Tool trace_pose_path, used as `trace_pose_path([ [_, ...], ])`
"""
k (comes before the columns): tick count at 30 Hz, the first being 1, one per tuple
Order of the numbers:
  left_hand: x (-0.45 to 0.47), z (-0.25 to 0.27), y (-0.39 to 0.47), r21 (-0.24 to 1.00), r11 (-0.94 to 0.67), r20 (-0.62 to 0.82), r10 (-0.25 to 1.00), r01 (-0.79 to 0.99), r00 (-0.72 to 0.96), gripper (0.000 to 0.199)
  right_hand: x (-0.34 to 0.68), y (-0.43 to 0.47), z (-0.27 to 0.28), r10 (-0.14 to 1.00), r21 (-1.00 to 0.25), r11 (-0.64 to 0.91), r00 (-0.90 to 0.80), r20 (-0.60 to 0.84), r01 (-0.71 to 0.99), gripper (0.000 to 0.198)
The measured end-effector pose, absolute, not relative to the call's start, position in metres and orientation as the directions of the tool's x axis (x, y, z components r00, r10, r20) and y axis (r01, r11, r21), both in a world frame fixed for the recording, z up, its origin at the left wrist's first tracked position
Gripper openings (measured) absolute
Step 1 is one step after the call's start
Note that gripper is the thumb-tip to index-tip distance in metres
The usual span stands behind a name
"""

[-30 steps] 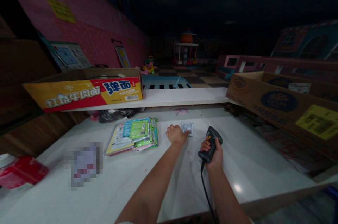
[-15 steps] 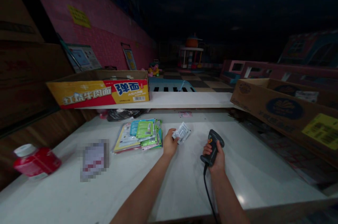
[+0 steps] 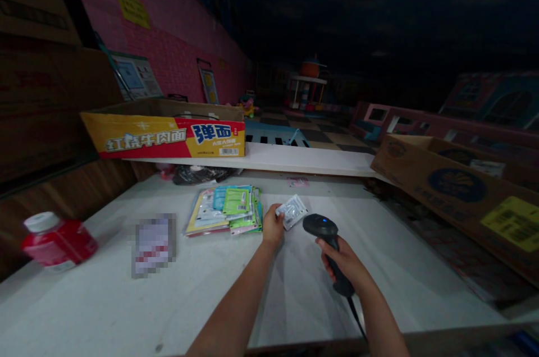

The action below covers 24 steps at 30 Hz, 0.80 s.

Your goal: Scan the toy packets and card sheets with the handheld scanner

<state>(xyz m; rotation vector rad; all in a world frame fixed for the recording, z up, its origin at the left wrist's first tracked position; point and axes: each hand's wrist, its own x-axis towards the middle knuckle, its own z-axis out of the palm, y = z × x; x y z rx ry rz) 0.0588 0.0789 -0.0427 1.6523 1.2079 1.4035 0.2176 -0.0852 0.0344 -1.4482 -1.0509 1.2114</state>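
Between the thumb and fingers of my left hand (image 3: 273, 228) is a small silvery-white sachet (image 3: 293, 211), its printed face turned up, just above the white counter (image 3: 202, 289). My right hand (image 3: 343, 261) is wrapped round the handle of a black barcode scanner (image 3: 320, 226), whose head points left toward the sachet. A small blue light glows on top of the scanner, and its cable runs down toward the counter's front edge. Left of my left hand lies a pile of green, blue and white sachets (image 3: 236, 202) on flat plastic-wrapped packets (image 3: 197, 222).
A red bottle with a white cap (image 3: 59, 242) and a blurred-out item (image 3: 154, 245) lie on the left. A raised white shelf (image 3: 303, 158) crosses the back, with a yellow-red carton (image 3: 168, 138) at left and a brown carton (image 3: 421, 169) at right. A pink sachet (image 3: 298, 182) lies beneath.
My right hand has turned the scanner so its head now faces left, close to the sachet, and its blue light shows. The sachet lies flatter in my left hand. The view has shifted slightly.
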Motion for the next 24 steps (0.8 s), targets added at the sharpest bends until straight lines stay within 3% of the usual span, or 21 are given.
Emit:
trace_pose_path([
  [6,0.060,-0.039,0.077,0.882,-0.381,0.394,0.919,0.276,0.009,0.028,0.226,-0.105,0.041,0.978,-0.958,-0.197,0.109,-0.177,0.210,0.044],
  [13,0.059,-0.039,0.077,0.877,-0.402,0.412,0.911,0.264,0.020,0.024,0.222,-0.105,0.040,0.974,-0.969,-0.209,0.113,-0.195,0.129,0.043],
  [18,0.057,-0.036,0.076,0.888,-0.380,0.392,0.920,0.258,0.005,0.025,0.219,-0.076,0.027,0.946,-0.946,-0.196,0.205,-0.252,-0.260,0.049],
  [21,0.055,-0.034,0.073,0.897,-0.349,0.362,0.932,0.271,0.001,0.032,0.224,-0.056,0.010,0.935,-0.793,-0.118,0.202,-0.291,-0.598,0.047],
  [24,0.053,-0.034,0.071,0.897,-0.342,0.356,0.934,0.279,-0.002,0.038,0.233,-0.045,-0.009,0.961,-0.576,-0.006,0.154,-0.228,-0.817,0.043],
])
